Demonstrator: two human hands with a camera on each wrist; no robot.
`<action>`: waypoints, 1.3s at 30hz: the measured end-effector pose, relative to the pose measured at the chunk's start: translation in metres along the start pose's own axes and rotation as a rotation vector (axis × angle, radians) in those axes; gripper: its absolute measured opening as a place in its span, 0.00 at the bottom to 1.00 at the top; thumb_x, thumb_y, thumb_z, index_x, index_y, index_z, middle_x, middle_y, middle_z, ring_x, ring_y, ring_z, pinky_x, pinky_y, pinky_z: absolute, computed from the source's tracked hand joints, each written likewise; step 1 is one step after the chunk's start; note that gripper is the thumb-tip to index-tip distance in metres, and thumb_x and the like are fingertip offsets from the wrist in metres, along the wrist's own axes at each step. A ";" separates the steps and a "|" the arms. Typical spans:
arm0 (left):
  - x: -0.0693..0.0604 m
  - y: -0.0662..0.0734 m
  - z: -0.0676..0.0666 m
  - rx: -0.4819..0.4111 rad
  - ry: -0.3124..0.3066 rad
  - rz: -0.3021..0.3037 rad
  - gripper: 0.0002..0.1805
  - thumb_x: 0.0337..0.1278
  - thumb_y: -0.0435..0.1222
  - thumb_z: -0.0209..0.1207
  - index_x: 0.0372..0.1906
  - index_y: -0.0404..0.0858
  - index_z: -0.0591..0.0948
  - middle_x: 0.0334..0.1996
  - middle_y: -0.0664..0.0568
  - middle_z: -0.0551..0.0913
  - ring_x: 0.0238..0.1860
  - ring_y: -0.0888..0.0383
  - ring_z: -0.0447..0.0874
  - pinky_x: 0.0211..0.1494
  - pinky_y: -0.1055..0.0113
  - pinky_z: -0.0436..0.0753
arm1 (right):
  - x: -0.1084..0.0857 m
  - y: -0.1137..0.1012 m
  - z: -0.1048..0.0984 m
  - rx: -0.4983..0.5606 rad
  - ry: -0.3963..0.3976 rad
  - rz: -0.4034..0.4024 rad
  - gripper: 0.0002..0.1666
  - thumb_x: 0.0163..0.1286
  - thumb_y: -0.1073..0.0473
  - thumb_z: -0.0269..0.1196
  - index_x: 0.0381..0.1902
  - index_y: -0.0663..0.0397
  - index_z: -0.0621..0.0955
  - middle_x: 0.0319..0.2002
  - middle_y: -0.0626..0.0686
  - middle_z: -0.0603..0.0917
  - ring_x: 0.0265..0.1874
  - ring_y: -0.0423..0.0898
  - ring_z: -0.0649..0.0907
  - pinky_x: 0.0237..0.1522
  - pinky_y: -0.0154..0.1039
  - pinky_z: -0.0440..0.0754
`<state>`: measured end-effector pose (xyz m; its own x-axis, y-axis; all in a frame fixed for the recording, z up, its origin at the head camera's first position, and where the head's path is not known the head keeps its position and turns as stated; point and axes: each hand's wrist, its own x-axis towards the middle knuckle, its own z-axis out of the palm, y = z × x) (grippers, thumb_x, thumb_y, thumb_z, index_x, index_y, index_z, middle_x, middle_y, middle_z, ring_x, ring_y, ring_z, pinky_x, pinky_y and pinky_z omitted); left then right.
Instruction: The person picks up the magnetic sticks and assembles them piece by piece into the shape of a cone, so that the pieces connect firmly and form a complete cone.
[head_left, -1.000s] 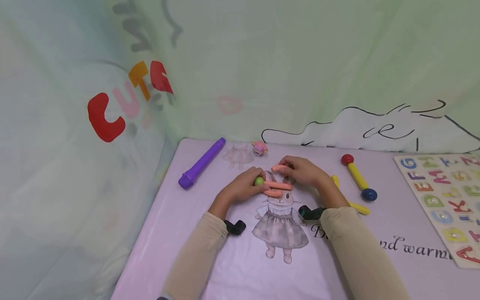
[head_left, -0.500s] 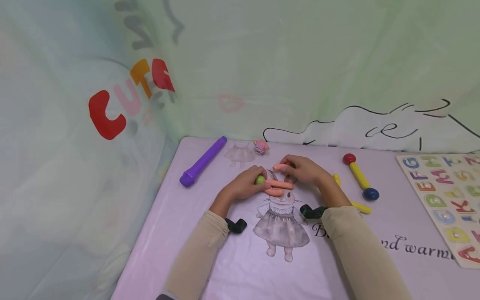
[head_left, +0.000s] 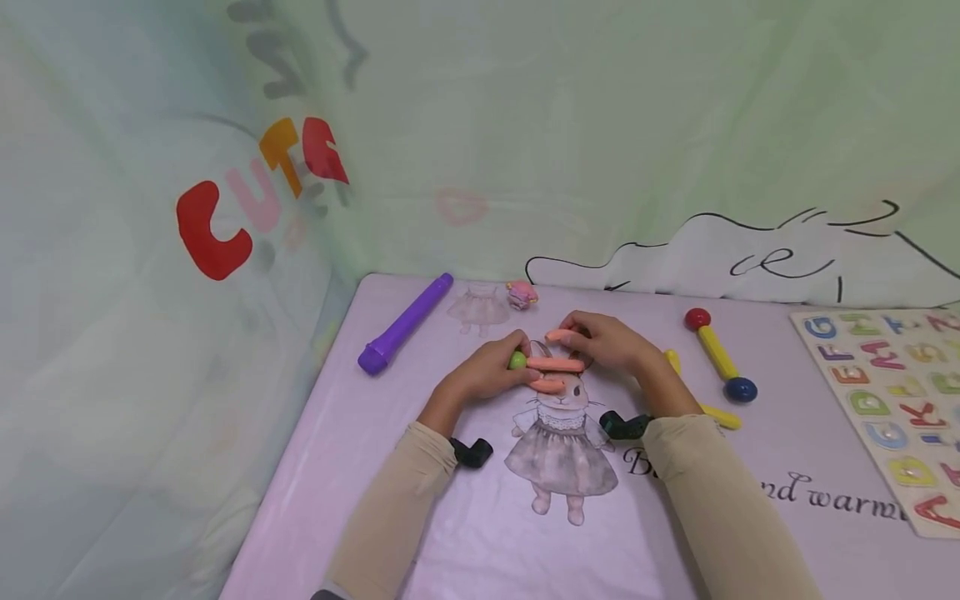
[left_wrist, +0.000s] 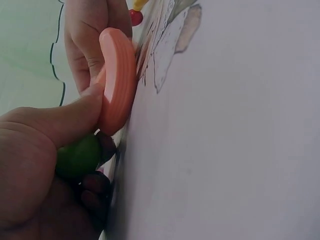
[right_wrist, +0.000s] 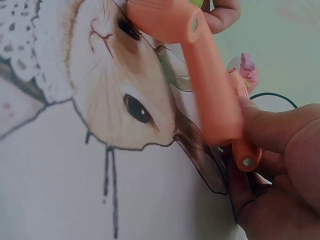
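Observation:
My left hand (head_left: 491, 367) grips a green ball (head_left: 517, 361) and a curved orange magnetic rod (left_wrist: 118, 80), its thumb lying against the rod. From the ball a straight orange rod (head_left: 555, 364) reaches rightward, just beyond the curved one. Across from it, my right hand (head_left: 611, 340) pinches another orange rod (head_left: 558, 335) between thumb and fingers. A silvery disc marks that rod's end (right_wrist: 247, 162) in the right wrist view, close to the straight rod's end; whether they touch I cannot tell. Part of the green ball is hidden by the left fingers.
A yellow rod (head_left: 717, 352) joins a red ball and a blue ball at right. Other yellow rods (head_left: 722, 417) lie partly behind the right arm. A purple stick (head_left: 405, 325), a small pink figure (head_left: 522, 294) and a letter board (head_left: 862, 442) lie around on the rabbit-printed tablecloth (head_left: 465, 533).
The straight orange rod has swung slightly, widening its gap from the curved rod in my left hand. Both hands stay in nearly the same place.

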<state>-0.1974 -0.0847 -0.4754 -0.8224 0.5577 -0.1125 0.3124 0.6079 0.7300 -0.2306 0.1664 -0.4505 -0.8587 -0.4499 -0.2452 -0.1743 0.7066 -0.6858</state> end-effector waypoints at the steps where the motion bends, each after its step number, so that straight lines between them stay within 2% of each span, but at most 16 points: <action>1: 0.000 0.000 0.000 -0.003 -0.003 0.002 0.14 0.70 0.46 0.62 0.48 0.48 0.70 0.26 0.57 0.70 0.29 0.61 0.70 0.36 0.69 0.71 | 0.000 0.000 0.000 0.000 0.002 -0.002 0.15 0.78 0.48 0.60 0.54 0.48 0.81 0.42 0.53 0.80 0.44 0.51 0.77 0.45 0.43 0.72; 9: 0.000 0.002 0.000 0.010 -0.019 0.028 0.11 0.72 0.44 0.60 0.46 0.49 0.69 0.25 0.57 0.68 0.28 0.60 0.68 0.36 0.69 0.70 | 0.000 0.000 0.000 0.017 -0.010 0.007 0.15 0.77 0.48 0.60 0.54 0.48 0.80 0.43 0.54 0.81 0.43 0.50 0.77 0.45 0.42 0.73; 14: -0.001 0.003 0.000 0.034 -0.007 0.026 0.10 0.71 0.45 0.61 0.42 0.50 0.71 0.24 0.57 0.67 0.26 0.60 0.67 0.35 0.68 0.69 | -0.001 0.001 -0.001 0.011 -0.004 -0.020 0.15 0.78 0.47 0.59 0.53 0.48 0.81 0.41 0.53 0.81 0.43 0.50 0.77 0.44 0.42 0.73; 18: 0.001 0.001 0.002 0.053 0.016 0.044 0.10 0.69 0.47 0.63 0.38 0.50 0.73 0.26 0.58 0.71 0.31 0.61 0.72 0.38 0.68 0.71 | -0.004 0.002 -0.003 -0.005 0.010 -0.057 0.14 0.79 0.48 0.58 0.52 0.48 0.81 0.39 0.51 0.80 0.43 0.49 0.77 0.46 0.43 0.72; 24: 0.001 -0.003 0.001 0.033 0.025 0.054 0.10 0.69 0.47 0.63 0.37 0.51 0.74 0.28 0.58 0.72 0.36 0.60 0.74 0.41 0.68 0.72 | -0.011 -0.002 -0.007 0.005 0.051 -0.098 0.14 0.79 0.50 0.58 0.54 0.49 0.80 0.41 0.52 0.81 0.43 0.50 0.77 0.47 0.44 0.72; 37: 0.000 -0.003 -0.001 0.019 0.002 0.061 0.11 0.68 0.49 0.63 0.37 0.51 0.74 0.28 0.58 0.73 0.35 0.61 0.74 0.41 0.68 0.72 | -0.054 -0.023 -0.014 -0.061 0.095 -0.163 0.15 0.77 0.46 0.60 0.53 0.46 0.81 0.44 0.50 0.86 0.46 0.49 0.79 0.50 0.47 0.78; 39: 0.000 -0.003 -0.001 0.024 0.002 0.060 0.11 0.68 0.49 0.63 0.37 0.51 0.74 0.28 0.58 0.73 0.35 0.61 0.74 0.41 0.68 0.72 | -0.063 -0.028 -0.015 -0.045 0.086 -0.144 0.15 0.77 0.45 0.60 0.54 0.44 0.81 0.45 0.51 0.85 0.45 0.50 0.79 0.43 0.47 0.79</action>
<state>-0.1990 -0.0872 -0.4768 -0.8029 0.5923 -0.0679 0.3724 0.5872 0.7187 -0.1788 0.1830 -0.4052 -0.8613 -0.5008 -0.0859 -0.3178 0.6628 -0.6781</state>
